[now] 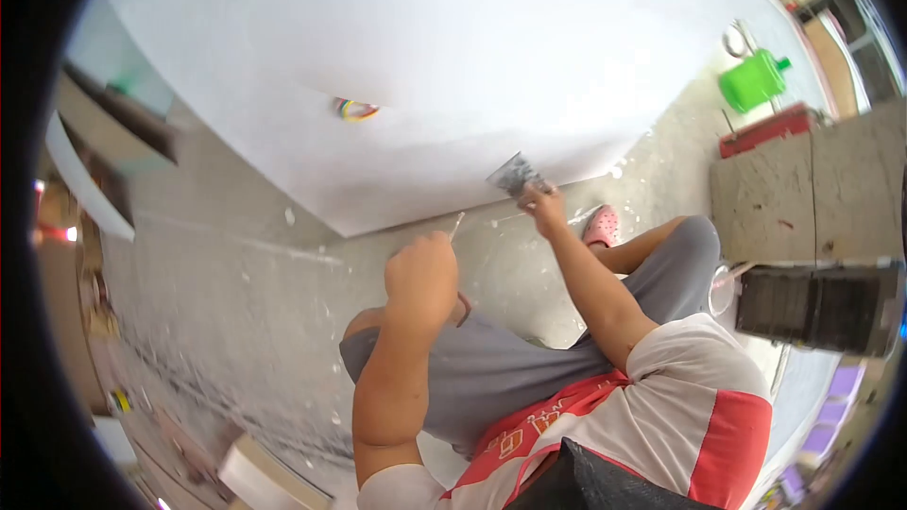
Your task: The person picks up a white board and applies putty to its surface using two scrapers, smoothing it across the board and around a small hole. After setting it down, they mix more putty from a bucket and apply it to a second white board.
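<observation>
My right hand (542,208) grips a putty knife (517,175) with a broad, smeared metal blade. The blade is at the lower edge of a large white wall surface (453,47); whether it touches is hard to tell. To the left, my left hand (422,269) is closed around a thin, pale, stick-like tool (459,225), whose tip points up toward the wall. Most of that tool is hidden inside the fist. Out of the white surface, above both hands, poke several coloured wires (355,110).
Pale splashes mark the grey floor (255,293). A pink clog (601,226) is on my foot. At right are a green jug (753,81), a red box (767,129), a wooden cabinet (765,203) and a dark crate (808,307). Boards (104,113) stand at left.
</observation>
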A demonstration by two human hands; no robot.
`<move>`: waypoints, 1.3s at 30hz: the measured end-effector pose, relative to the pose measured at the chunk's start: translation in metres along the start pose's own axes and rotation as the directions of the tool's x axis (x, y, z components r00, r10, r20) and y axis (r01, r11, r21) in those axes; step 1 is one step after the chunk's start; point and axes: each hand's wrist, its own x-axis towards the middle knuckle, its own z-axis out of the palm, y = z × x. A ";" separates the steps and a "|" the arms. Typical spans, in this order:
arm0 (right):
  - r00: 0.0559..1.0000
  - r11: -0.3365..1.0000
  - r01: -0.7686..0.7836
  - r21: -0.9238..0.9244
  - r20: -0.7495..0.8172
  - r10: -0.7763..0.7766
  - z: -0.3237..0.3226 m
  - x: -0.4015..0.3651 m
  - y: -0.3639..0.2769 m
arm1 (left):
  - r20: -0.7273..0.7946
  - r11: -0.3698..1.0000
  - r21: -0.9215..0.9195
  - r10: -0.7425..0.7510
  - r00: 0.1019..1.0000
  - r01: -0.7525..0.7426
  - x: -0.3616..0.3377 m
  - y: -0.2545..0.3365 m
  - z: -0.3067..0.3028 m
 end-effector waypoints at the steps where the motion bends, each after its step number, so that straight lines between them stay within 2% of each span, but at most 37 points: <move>1: 0.996 0.996 0.087 -0.008 -0.031 -0.087 -0.008 0.003 -0.028 | 0.020 0.999 0.020 0.037 0.999 -0.037 0.002 0.009 -0.004; 2: 0.988 0.988 0.139 0.071 -0.080 -0.133 -0.002 -0.007 -0.068 | 0.040 0.997 0.038 0.063 0.997 -0.065 0.002 0.018 -0.008; 3: 0.980 0.964 0.199 0.178 -0.060 -0.191 0.001 -0.015 -0.105 | 0.061 0.995 0.053 0.084 0.995 -0.087 0.002 0.027 -0.010; 5: 0.916 0.885 0.401 0.236 -0.090 -0.391 0.000 -0.010 -0.168 | 0.033 0.992 0.044 0.113 0.993 -0.114 0.004 0.042 0.001; 7: 0.870 0.840 0.492 0.227 -0.121 -0.477 0.012 -0.017 -0.239 | 0.031 0.986 0.054 0.159 0.987 -0.160 0.010 0.055 0.012; 8: 0.829 0.783 0.551 0.288 -0.085 -0.553 0.014 -0.018 -0.269 | 0.041 0.979 0.067 0.188 0.981 -0.190 0.012 0.059 0.018; 11: 0.780 0.734 0.619 0.280 -0.113 -0.615 0.015 -0.039 -0.342 | 0.096 0.967 0.088 0.229 0.969 -0.238 0.007 0.075 0.016; 12: 0.775 0.733 0.628 0.260 -0.133 -0.617 0.010 -0.041 -0.353 | 0.118 0.965 0.089 0.235 0.965 -0.246 0.005 0.080 0.015; 15: 0.805 0.813 0.579 0.057 -0.200 -0.559 -0.031 -0.005 -0.333 | 0.148 0.956 0.083 0.267 0.952 -0.281 0.007 0.082 0.020; 17: 0.736 0.748 0.659 0.086 -0.281 -0.616 -0.047 0.026 -0.290 | 0.057 0.945 0.114 0.301 0.952 -0.305 0.004 0.081 0.021; 18: 0.843 0.841 0.515 0.167 -0.277 -0.462 -0.053 0.030 -0.278 | 0.085 0.943 0.126 0.298 0.951 -0.307 0.004 0.082 0.017; 19: 0.851 0.838 0.495 0.228 -0.322 -0.415 -0.035 -0.003 -0.282 | 0.120 0.944 0.138 0.284 0.951 -0.299 0.002 0.081 0.012; 20: 0.830 0.805 0.538 0.249 -0.324 -0.455 -0.029 -0.001 -0.293 | 0.165 0.948 0.148 0.259 0.952 -0.283 0.001 0.078 0.008; 23: 0.779 0.721 0.619 0.311 -0.361 -0.513 -0.010 0.010 -0.339 | 0.152 0.976 0.067 0.196 0.969 -0.208 0.001 0.068 0.010; 24: 0.764 0.686 0.646 0.335 -0.300 -0.572 -0.009 0.019 -0.364 | 0.150 0.976 0.063 0.195 0.969 -0.207 0.000 0.065 0.009; 25: 0.717 0.651 0.694 0.307 -0.375 -0.588 0.008 0.003 -0.396 | 0.143 0.977 0.055 0.195 0.970 -0.204 -0.001 0.062 0.006; 26: 0.671 0.627 0.741 0.241 -0.310 -0.674 0.010 0.010 -0.428 | 0.134 0.979 0.044 0.193 0.972 -0.200 -0.001 0.058 0.004; 27: 0.626 0.613 0.767 0.190 -0.431 -0.650 0.033 -0.013 -0.457 | 0.127 0.977 0.040 0.201 0.971 -0.208 0.000 0.054 0.004; 28: 0.616 0.603 0.785 0.146 -0.296 -0.730 0.040 -0.022 -0.484 | 0.114 0.976 0.034 0.208 0.971 -0.213 0.003 0.048 0.004; 30: 0.510 0.542 0.837 -0.077 -0.251 -0.823 0.069 -0.044 -0.527 | 0.095 0.976 0.022 0.213 0.972 -0.216 0.005 0.043 0.002; 32: 0.379 0.405 0.890 -0.211 -0.155 -0.913 0.106 -0.067 -0.544 | 0.091 0.977 0.012 0.210 0.973 -0.212 0.006 0.042 -0.007; 34: 0.207 0.187 0.879 -0.438 -0.003 -0.978 0.142 -0.059 -0.550 | 0.101 0.982 -0.004 0.190 0.977 -0.190 0.006 0.044 -0.016; 35: 0.233 0.159 0.843 -0.514 0.083 -0.969 0.166 -0.075 -0.539 | 0.113 0.982 0.003 0.188 0.976 -0.190 0.005 0.045 -0.019; 36: 0.215 0.116 0.872 -0.475 0.159 -0.964 0.188 -0.089 -0.521 | 0.108 0.980 0.013 0.196 0.975 -0.198 0.007 0.045 -0.019; 37: 0.129 -0.036 0.819 -0.573 0.245 -0.961 0.210 -0.102 -0.503 | 0.101 0.978 0.024 0.202 0.974 -0.205 0.010 0.044 -0.017; 38: 0.095 -0.113 0.787 -0.606 0.300 -0.949 0.226 -0.113 -0.483 | 0.091 0.977 0.034 0.206 0.974 -0.209 0.013 0.043 -0.015; 39: 0.055 -0.129 0.843 -0.522 0.322 -0.945 0.233 -0.147 -0.462 | 0.102 0.977 0.046 0.205 0.973 -0.211 0.014 0.044 -0.014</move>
